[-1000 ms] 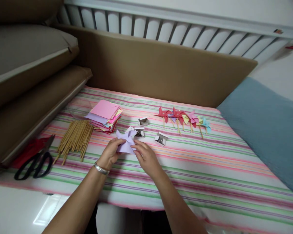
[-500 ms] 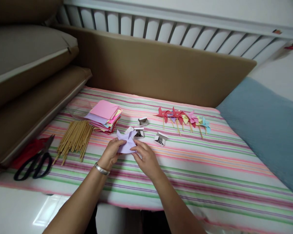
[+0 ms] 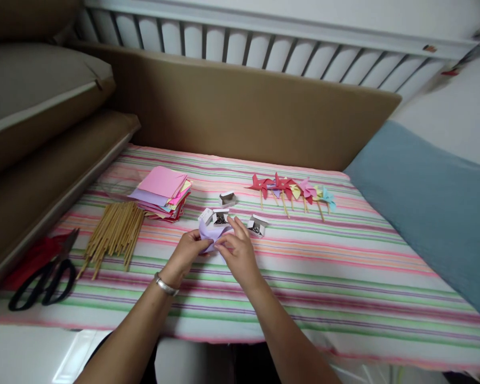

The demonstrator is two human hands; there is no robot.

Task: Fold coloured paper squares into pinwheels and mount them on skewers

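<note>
A lilac paper pinwheel piece [image 3: 213, 232], with curved-in corners, is held between both hands over the striped cloth. My left hand [image 3: 189, 249] grips its left side, thumb on top near the middle. My right hand [image 3: 239, 249] pinches the paper's right part with thumb and forefinger, other fingers raised. Just beyond the paper stand a small open box [image 3: 221, 218] of dark metal pins and a white box [image 3: 205, 216]. Another open box [image 3: 256, 226] with metal pieces is right of my right hand, and a further open box [image 3: 228, 199] sits behind.
Colored paper squares [image 3: 160, 184] are stacked at the left, beside a pile of wooden sticks [image 3: 114, 232]. Black-handled scissors [image 3: 48, 280] lie by a red item [image 3: 30, 262]. Several finished pinwheels [image 3: 282, 184] lie back right. A brown panel [image 3: 240, 109] stands behind.
My right hand has shifted over the lilac paper and now pinches it near the middle, bending a corner inward. The whole view has moved slightly.
</note>
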